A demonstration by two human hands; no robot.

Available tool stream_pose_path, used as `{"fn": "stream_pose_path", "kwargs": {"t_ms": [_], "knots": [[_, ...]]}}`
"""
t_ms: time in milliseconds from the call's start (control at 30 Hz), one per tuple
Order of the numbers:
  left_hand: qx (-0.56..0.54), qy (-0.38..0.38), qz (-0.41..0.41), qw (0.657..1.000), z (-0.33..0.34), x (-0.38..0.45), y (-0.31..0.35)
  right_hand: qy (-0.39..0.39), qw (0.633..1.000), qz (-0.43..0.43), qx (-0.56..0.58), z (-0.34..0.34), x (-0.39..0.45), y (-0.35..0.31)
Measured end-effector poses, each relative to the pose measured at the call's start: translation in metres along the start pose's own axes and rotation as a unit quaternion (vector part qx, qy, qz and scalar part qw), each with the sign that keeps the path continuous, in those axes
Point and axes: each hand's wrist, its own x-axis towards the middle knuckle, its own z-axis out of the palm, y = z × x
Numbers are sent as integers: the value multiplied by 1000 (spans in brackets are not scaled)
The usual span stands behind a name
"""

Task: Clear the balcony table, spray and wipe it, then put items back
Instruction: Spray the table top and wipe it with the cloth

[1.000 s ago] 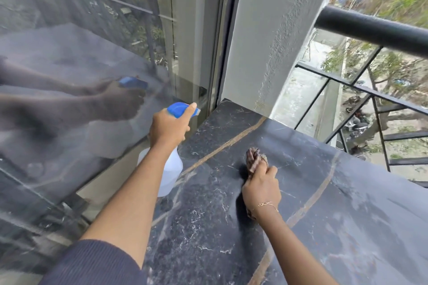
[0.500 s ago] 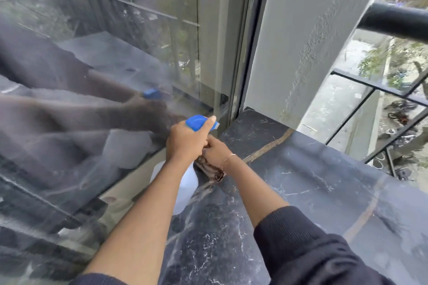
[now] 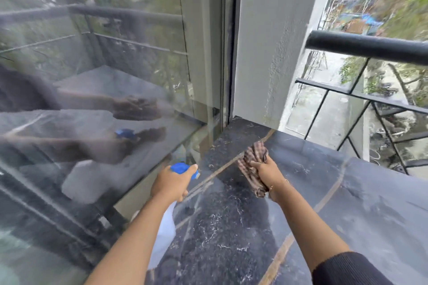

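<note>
A black marble table top (image 3: 347, 215) with thin gold veins fills the lower right of the head view. My left hand (image 3: 170, 184) grips a white spray bottle (image 3: 163, 236) by its blue trigger head (image 3: 183, 168), over the table's left edge beside the glass. My right hand (image 3: 269, 174) holds a bunched brown checked cloth (image 3: 253, 166) against the table near its far left corner. Nothing else lies on the visible part of the table.
A glass door (image 3: 104, 99) runs along the table's left side and mirrors my arms. A grey wall pillar (image 3: 273, 41) stands behind the far corner. A black metal railing (image 3: 370, 47) borders the far right, with a drop to the street beyond.
My right hand has carried the cloth from beside the spray bottle out to the right, toward the table's far corner. The left hand still holds the bottle in much the same spot.
</note>
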Motion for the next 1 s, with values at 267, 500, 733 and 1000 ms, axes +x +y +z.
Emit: {"fn": "stream_pose_path", "kwargs": {"t_ms": [267,500,733,1000], "knots": [[67,64,-22,995,-12,-20,-25,43,999,-17,-1,1,-44,9],[12,115,-36,993,-27,-22,-28,60,997,-13,-54,-4,-61,18],[-17,139,-46,989,-36,-13,-28,72,975,-24,-210,8,-61,40],[-66,153,-44,985,-33,8,-26,154,866,-69,-471,33,-51,79]]}}
